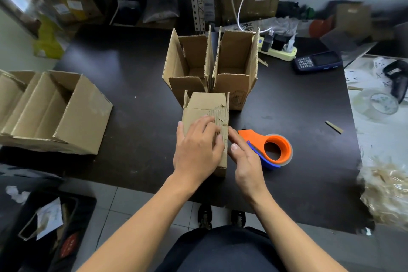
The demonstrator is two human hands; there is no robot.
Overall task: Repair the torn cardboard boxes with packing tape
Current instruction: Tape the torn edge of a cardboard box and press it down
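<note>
Box (205,106) between both hands (198,148).

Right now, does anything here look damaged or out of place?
Yes: the small box under both hands has its outer paper torn away near the top right, baring the corrugated ridges. The tape dispenser lies unused beside it.

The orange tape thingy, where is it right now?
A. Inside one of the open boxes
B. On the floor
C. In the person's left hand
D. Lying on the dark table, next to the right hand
D: the orange tape dispenser lies on the dark table just beside the right hand, which does not hold it, while the left hand presses on the torn box.
</note>
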